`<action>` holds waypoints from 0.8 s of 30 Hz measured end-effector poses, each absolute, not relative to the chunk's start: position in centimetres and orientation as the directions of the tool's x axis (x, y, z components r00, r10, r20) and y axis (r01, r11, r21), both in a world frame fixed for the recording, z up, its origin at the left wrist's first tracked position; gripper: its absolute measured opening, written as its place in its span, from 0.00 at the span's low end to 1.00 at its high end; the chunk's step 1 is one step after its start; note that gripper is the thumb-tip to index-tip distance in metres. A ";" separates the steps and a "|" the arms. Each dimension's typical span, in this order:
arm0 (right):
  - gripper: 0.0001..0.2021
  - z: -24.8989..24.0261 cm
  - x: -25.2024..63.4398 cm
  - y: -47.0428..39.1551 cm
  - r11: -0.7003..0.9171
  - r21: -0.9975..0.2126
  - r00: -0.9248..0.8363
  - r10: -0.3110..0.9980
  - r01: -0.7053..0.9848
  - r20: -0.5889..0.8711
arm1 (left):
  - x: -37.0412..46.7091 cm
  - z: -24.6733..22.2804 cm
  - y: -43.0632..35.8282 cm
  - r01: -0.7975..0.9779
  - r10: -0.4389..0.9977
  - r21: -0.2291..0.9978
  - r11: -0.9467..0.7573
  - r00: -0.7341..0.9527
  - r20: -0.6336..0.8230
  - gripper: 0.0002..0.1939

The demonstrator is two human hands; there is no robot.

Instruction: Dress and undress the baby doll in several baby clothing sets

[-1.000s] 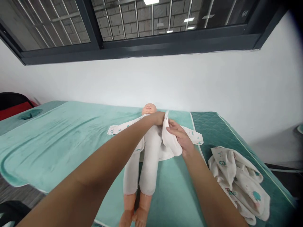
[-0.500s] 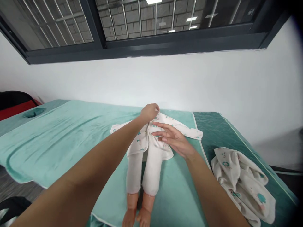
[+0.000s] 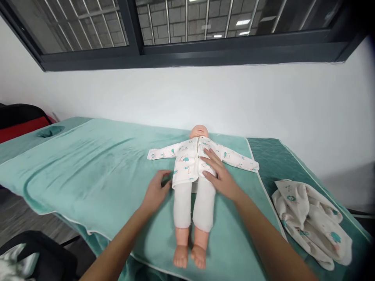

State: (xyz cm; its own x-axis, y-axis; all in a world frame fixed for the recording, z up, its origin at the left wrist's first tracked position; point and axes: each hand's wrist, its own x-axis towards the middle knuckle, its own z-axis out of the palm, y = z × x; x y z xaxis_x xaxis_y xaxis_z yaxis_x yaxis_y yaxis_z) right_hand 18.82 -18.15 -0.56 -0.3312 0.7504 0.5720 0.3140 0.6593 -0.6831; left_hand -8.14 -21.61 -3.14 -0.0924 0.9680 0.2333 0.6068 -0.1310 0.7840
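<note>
A baby doll (image 3: 199, 131) lies on its back, head towards the wall and bare feet towards me. It wears a white patterned jacket (image 3: 186, 162) with both sleeves spread out sideways, and its legs are covered in white cloth. Over the jacket's right side, my right hand (image 3: 219, 175) rests with fingers spread, gripping nothing. My left hand (image 3: 156, 191) is beside the jacket's lower left edge, fingers curved and apart, with nothing visible in it. Whether its fingertips touch the jacket's hem is unclear.
A teal blanket (image 3: 96, 168) covers the bed. Crumpled patterned white cloth (image 3: 313, 222) lies at the right. A dark chair (image 3: 41, 249) stands at the lower left, and a red and black item (image 3: 23, 123) at the far left. Behind are a white wall and a barred window.
My left hand has left the jacket's collar and come down to the doll's left side in view, uncovering its head. My right hand stays over the jacket. The view has shifted slightly.
</note>
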 end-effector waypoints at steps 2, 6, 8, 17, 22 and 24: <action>0.23 -1.3 18.4 -19.9 0.637 -0.691 -0.332 0.769 0.340 0.546 | -8.9 -3.7 -23.7 0.632 0.974 0.753 -0.185 0.016 0.225 0.17; 0.25 -3.5 18.8 -24.1 0.526 -0.776 -0.222 0.851 0.349 0.477 | -8.7 -3.3 -25.1 0.745 0.956 0.608 -0.274 0.143 0.256 0.13; 0.24 -4.8 19.1 -25.9 0.456 -0.799 -0.090 0.883 0.393 0.460 | -8.4 -3.1 -25.1 0.788 0.955 0.552 -0.272 0.149 0.257 0.09; 0.17 -5.2 17.7 -26.3 0.136 -0.740 0.244 0.891 0.659 0.382 | -5.9 -3.3 -24.3 0.817 0.917 0.459 -0.350 0.199 0.346 0.11; 0.15 -4.6 17.7 -27.0 0.083 -0.782 0.319 0.883 0.618 0.346 | -5.9 -3.7 -24.4 0.792 0.914 0.503 -0.347 0.165 0.371 0.10; 0.15 -4.9 17.9 -27.3 0.069 -0.799 0.364 0.864 0.597 0.347 | -6.4 -3.9 -24.6 0.777 0.915 0.532 -0.337 0.136 0.381 0.09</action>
